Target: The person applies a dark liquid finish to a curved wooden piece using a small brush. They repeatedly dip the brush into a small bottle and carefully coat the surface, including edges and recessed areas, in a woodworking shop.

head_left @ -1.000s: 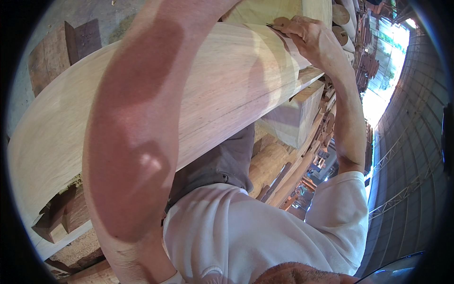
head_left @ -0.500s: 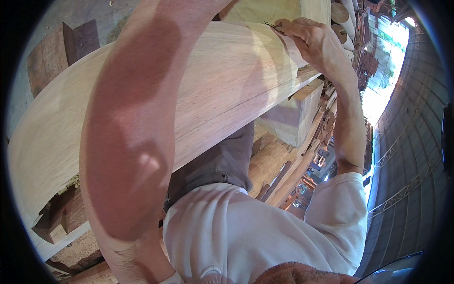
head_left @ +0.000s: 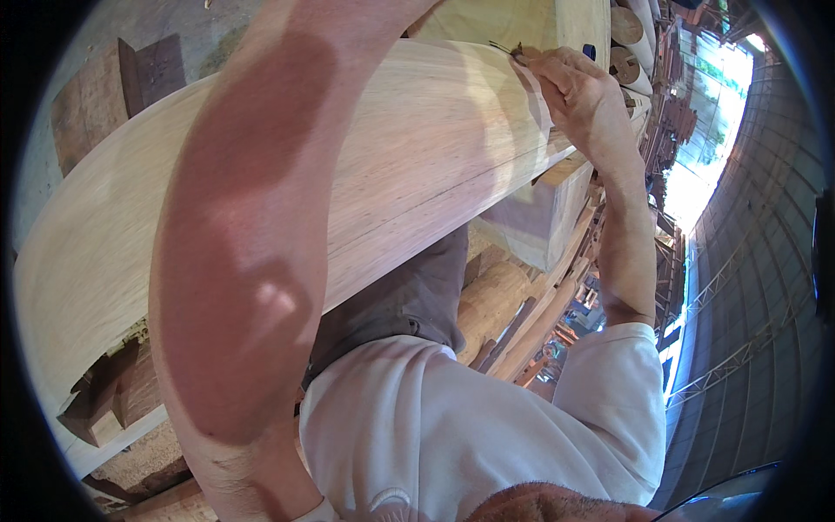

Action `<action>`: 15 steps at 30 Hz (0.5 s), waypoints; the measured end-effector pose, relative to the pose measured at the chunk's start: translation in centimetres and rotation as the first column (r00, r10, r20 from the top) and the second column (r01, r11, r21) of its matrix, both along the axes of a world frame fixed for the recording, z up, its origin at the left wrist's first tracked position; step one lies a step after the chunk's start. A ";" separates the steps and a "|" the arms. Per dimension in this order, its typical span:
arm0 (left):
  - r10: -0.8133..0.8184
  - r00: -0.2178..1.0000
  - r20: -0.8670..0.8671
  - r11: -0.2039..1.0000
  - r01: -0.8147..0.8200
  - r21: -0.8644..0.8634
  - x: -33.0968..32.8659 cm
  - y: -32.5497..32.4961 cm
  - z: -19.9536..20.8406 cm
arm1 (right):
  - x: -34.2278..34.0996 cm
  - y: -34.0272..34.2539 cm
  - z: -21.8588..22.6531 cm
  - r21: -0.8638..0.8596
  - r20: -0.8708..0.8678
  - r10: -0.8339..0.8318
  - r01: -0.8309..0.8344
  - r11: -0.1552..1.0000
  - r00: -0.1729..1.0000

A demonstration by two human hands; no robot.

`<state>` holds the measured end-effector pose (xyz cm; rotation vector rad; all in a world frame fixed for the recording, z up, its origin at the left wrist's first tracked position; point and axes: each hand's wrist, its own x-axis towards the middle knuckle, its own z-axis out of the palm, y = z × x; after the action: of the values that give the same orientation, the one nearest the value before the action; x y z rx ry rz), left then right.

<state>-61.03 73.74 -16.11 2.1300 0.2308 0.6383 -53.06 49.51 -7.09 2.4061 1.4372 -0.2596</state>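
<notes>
A long, curved piece of pale wood [head_left: 417, 165] stretches across the view, with a thin dark line running along its side. At its far right end, my right hand [head_left: 574, 91] is closed in a pinch at the upper edge. A small, thin dark tool [head_left: 517, 55] sticks out from between its fingertips; its kind cannot be made out. My left arm crosses over the wood in the foreground, and its hand lies beyond the top of the picture.
A squared wooden block [head_left: 535, 222] sits below the wood's right end. A yellowish board [head_left: 496, 22] lies behind it. Round logs [head_left: 626, 28] are stacked at upper right. A brown board [head_left: 87, 109] lies on the floor at left. Beneath the wood's left end are dark wood pieces [head_left: 130, 383].
My right hand has shifted slightly right and down, with the thin dark tool still in its fingers. The right elbow has come inward. A small dark blue thing now shows behind the hand.
</notes>
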 end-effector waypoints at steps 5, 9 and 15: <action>0.012 0.998 0.067 1.000 -0.013 0.014 0.3 0.0 -0.7 | 0.1 -0.5 -0.6 0.004 0.013 0.047 -0.047 0.999 0.999; 0.006 0.998 0.057 1.000 -0.008 0.026 0.3 0.1 -0.7 | 0.2 -0.4 -0.6 -0.021 0.010 0.037 -0.036 0.999 0.999; 0.010 0.998 0.056 1.000 -0.011 0.024 1.3 0.2 -1.5 | 0.4 -0.2 -0.6 -0.024 0.001 0.044 -0.044 0.999 0.999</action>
<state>-59.69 73.92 -17.66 2.1321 0.2041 0.7094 -52.66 49.27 -7.72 2.3517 1.4763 -0.2631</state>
